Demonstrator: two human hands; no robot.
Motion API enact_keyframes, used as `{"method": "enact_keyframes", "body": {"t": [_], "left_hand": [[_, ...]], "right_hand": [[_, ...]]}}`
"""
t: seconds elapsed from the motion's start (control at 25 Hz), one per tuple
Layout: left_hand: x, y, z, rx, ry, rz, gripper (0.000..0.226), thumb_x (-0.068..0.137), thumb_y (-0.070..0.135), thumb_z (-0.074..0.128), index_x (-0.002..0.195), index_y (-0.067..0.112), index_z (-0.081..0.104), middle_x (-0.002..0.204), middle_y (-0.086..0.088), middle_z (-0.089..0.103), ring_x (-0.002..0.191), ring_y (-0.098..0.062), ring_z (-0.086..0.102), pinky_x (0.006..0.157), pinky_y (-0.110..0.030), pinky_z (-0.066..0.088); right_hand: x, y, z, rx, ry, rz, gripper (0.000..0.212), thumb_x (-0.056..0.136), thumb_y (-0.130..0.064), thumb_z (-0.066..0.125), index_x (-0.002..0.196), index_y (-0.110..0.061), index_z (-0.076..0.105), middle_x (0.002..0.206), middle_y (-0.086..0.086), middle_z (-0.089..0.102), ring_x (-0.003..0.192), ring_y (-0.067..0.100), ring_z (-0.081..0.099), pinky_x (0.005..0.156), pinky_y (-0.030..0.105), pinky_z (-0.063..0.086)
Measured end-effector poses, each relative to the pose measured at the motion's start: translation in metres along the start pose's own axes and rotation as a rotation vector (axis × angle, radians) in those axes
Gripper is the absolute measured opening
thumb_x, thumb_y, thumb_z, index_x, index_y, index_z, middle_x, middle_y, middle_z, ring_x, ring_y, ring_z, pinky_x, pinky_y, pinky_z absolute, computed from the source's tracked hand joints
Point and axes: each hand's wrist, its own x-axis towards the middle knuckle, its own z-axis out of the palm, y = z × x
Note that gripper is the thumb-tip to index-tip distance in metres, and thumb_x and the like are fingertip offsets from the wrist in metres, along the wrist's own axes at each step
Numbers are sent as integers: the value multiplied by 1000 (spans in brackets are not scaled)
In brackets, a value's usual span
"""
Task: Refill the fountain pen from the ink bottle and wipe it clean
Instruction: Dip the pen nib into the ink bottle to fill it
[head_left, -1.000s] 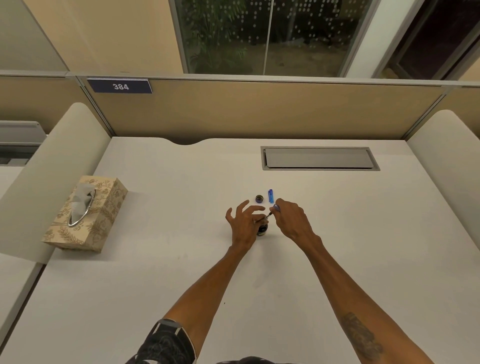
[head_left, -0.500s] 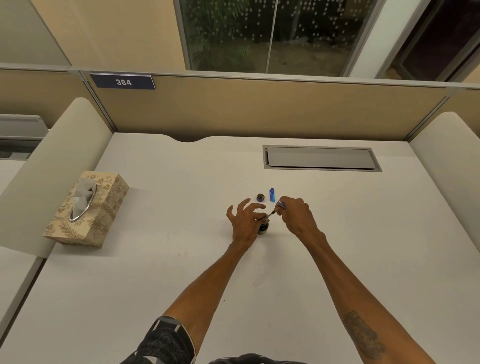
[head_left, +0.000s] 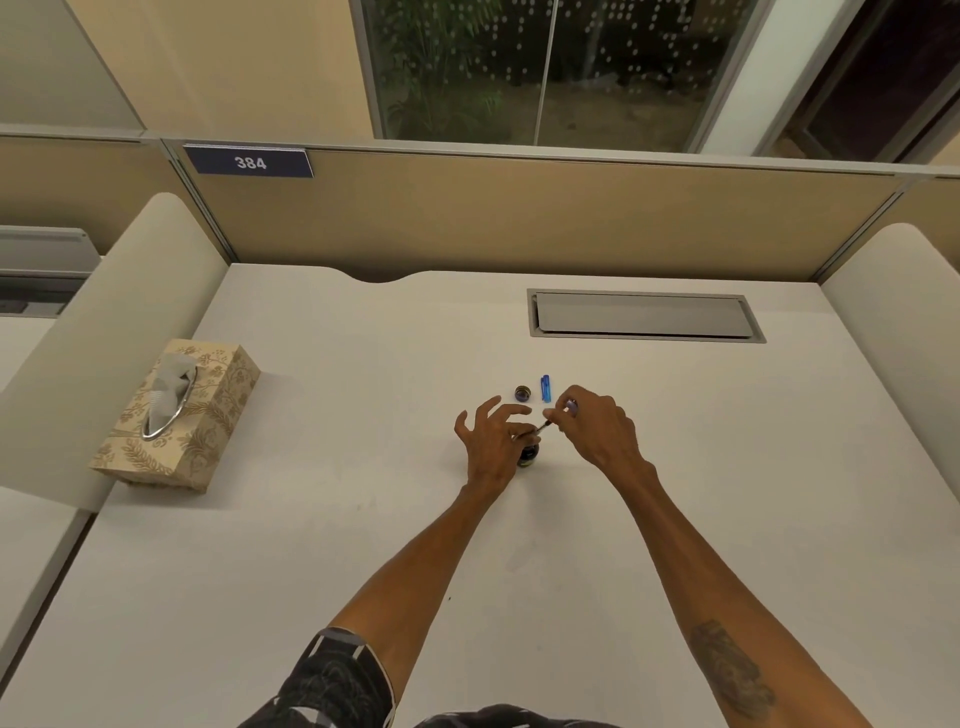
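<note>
The left hand (head_left: 493, 441) is resting against the ink bottle (head_left: 529, 455), thumb and forefinger pinching its neck while the other fingers are fanning out loose above the bench (head_left: 363, 519). Most of the small dark bottle is hiding behind that hand; only its lower side is showing at the hand's right edge. The right hand (head_left: 597, 431) is hovering just right of the bottle, fingertips pressed together and pinching the fountain pen (head_left: 550, 420), which is slanting down and leftward so its thin front end is meeting the bottle's mouth; whether the nib is in the ink cannot be told. Just beyond the left hand's fingertips the bottle's round cap (head_left: 522, 393) is lying on the bench, and beside it, ahead of the right hand's fingers, a small blue pen part (head_left: 545, 388) is lying. Far off to the left of the left hand a patterned tissue box (head_left: 176, 415) is sitting, a tissue poking from its slot
</note>
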Motion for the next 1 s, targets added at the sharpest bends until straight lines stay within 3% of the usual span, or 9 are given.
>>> {"method": "enact_keyframes", "body": {"t": [0.08,0.16,0.32,0.48,0.6,0.72,1.0], "left_hand": [[0,0,0,-9,-9,-13,13,86,31,70,92,23,79,122,13,66,139,-14,35,113,-46,3],[0,0,1,-25,-16,-20,12,86,31,71,91,23,79,121,14,66,139,-12,34,113,-45,3],[0,1,0,-37,-6,-18,12,85,29,72,91,22,79,121,12,67,139,-14,35,113,-46,3],[0,2,0,-25,-18,-26,12,85,29,72,91,22,79,123,12,66,139,-13,34,114,-46,3],[1,3,-2,-16,-29,-41,13,85,30,72,92,22,79,125,11,65,140,-14,33,114,-46,2],[1,6,-2,-2,-40,-52,14,85,30,73,94,22,79,126,11,64,140,-14,32,114,-46,3],[0,6,-3,-12,-41,-65,13,85,30,72,94,22,79,126,13,64,140,-12,31,113,-45,2]], "right_hand": [[2,2,-4,-28,-16,-48,17,96,-30,55,102,-16,63,99,5,71,88,26,64,76,39,53],[1,1,-4,-73,1,-39,18,98,-25,51,102,-13,64,98,8,70,85,26,63,75,37,51],[-4,-3,3,-111,44,21,27,100,-33,47,94,-10,61,88,9,68,72,24,57,65,33,45],[-3,-1,2,-62,24,52,36,98,-46,45,91,-13,58,84,7,65,75,26,60,66,34,46],[1,1,-4,8,-13,11,24,95,-36,55,104,-15,62,95,6,69,83,26,66,75,37,54],[1,0,-6,-67,-8,-2,19,97,-25,52,104,-11,64,96,9,71,82,24,66,75,36,53],[-6,-2,0,-79,35,41,30,100,-38,45,101,-11,59,92,8,68,72,21,55,64,30,41]]}}
